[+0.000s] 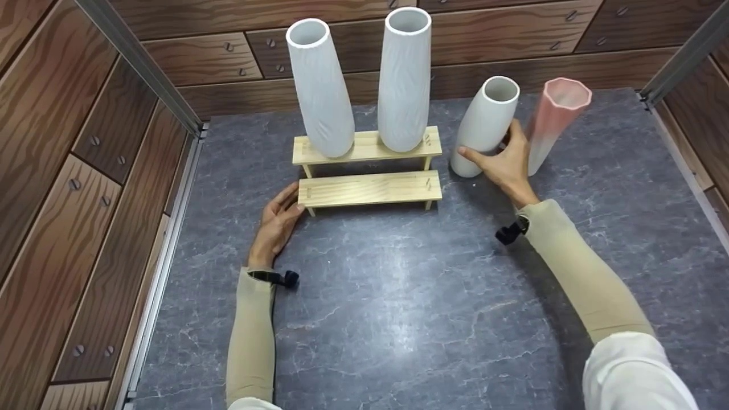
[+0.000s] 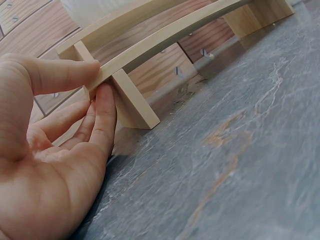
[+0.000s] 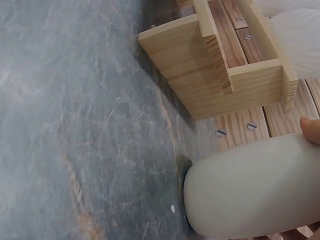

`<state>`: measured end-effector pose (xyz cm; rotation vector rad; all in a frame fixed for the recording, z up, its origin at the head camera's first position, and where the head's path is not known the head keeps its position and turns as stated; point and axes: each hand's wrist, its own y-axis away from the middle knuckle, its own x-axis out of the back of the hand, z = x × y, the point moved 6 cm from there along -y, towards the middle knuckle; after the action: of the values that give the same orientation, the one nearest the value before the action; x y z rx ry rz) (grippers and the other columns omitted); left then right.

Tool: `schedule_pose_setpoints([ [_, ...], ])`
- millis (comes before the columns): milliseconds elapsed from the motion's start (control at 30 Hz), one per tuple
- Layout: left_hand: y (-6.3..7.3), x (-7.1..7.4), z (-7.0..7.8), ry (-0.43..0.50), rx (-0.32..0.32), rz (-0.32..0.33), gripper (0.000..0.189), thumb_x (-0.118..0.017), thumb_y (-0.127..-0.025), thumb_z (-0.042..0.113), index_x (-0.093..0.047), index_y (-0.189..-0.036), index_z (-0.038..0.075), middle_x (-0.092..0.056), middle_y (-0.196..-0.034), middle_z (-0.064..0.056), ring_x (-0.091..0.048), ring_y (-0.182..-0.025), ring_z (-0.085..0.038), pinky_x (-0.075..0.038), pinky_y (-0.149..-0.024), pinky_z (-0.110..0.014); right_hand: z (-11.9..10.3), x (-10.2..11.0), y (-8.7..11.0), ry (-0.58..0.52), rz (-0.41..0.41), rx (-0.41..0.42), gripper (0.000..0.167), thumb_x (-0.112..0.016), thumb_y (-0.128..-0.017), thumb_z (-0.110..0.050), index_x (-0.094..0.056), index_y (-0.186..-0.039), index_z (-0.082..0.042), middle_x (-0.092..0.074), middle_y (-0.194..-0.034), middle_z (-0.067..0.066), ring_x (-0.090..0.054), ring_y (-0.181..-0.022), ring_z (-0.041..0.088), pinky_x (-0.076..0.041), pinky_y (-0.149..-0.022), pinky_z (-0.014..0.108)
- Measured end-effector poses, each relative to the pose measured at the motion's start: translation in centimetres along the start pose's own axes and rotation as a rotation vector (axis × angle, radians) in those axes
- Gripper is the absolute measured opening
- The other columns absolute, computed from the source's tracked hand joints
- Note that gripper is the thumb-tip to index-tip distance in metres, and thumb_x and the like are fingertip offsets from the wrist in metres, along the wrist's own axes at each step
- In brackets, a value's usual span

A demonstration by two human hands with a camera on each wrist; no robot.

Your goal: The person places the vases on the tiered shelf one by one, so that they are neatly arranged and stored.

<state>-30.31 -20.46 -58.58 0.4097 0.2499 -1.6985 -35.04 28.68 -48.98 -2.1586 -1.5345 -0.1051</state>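
My right hand (image 1: 511, 166) grips a small white vase (image 1: 485, 128) low on its body, thumb on the near side. That vase stands just right of a two-step wooden stand (image 1: 370, 189). In the right wrist view, the vase's rounded base (image 3: 235, 190) is right at the grey tabletop. My left hand (image 1: 277, 223) pinches the left end of the stand's lower step, thumb above and fingertips (image 2: 104, 95) beneath, as the left wrist view shows. On the upper step stand two tall white vases, a left one (image 1: 323, 97) and a right one (image 1: 404, 85).
A pink-and-white faceted vase (image 1: 555, 117) stands close behind and right of my right hand. Wood-patterned panels (image 1: 512, 34) wall in the grey marbled tabletop (image 1: 387, 307) at the back and sides, with metal rails (image 1: 165, 267) along the left edge.
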Motion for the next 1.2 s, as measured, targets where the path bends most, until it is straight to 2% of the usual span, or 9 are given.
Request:
schedule_pose_setpoints([
  [367,-0.2,-0.1,-0.2,0.013,-0.003,0.009,0.067,-0.059,-0.102,-0.010,-0.033,-0.164,-0.007,-0.038,-0.165,-0.027,-0.055,-0.137,-0.024,-0.050,-0.114,-0.027,-0.9,0.7,0.5,-0.005,0.033,-0.007,0.083,-0.103,-0.066,-0.022,-0.063,-0.138,-0.007,-0.070,-0.130,0.012,-0.067,-0.114,0.021,-0.057,-0.101,0.038],
  [600,-0.2,-0.1,-0.1,0.036,-0.005,0.011,0.068,-0.059,-0.101,-0.013,-0.032,-0.163,-0.008,-0.038,-0.164,-0.028,-0.056,-0.135,-0.022,-0.052,-0.111,-0.026,-4.3,1.2,2.1,-0.017,0.041,0.031,0.078,-0.101,-0.067,-0.010,-0.064,-0.135,0.000,-0.070,-0.127,0.016,-0.066,-0.111,0.018,-0.056,-0.098,0.032],
  [767,-0.2,-0.1,0.0,0.042,-0.007,0.006,0.069,-0.059,-0.101,-0.013,-0.031,-0.164,-0.008,-0.037,-0.164,-0.028,-0.057,-0.134,-0.023,-0.052,-0.111,-0.027,-6.6,1.7,3.2,-0.050,0.033,0.053,0.076,-0.100,-0.067,-0.007,-0.065,-0.135,-0.002,-0.071,-0.126,0.016,-0.066,-0.107,0.012,-0.056,-0.093,0.025],
  [1000,-0.1,0.0,0.0,0.009,0.003,-0.003,0.070,-0.061,-0.102,-0.010,-0.031,-0.165,-0.006,-0.037,-0.166,-0.026,-0.051,-0.142,-0.028,-0.051,-0.113,-0.027,-7.5,1.9,4.1,-0.080,-0.023,0.048,0.076,-0.100,-0.069,-0.009,-0.065,-0.136,-0.004,-0.071,-0.124,0.015,-0.067,-0.106,0.013,-0.057,-0.089,0.022],
  [1200,-0.1,0.0,0.0,-0.003,-0.004,-0.001,0.070,-0.062,-0.102,-0.010,-0.032,-0.165,-0.006,-0.037,-0.166,-0.026,-0.052,-0.141,-0.028,-0.051,-0.113,-0.027,-8.6,2.0,4.6,-0.087,-0.049,0.057,0.077,-0.100,-0.069,-0.008,-0.066,-0.137,-0.005,-0.071,-0.124,0.016,-0.067,-0.106,0.014,-0.058,-0.089,0.022],
])
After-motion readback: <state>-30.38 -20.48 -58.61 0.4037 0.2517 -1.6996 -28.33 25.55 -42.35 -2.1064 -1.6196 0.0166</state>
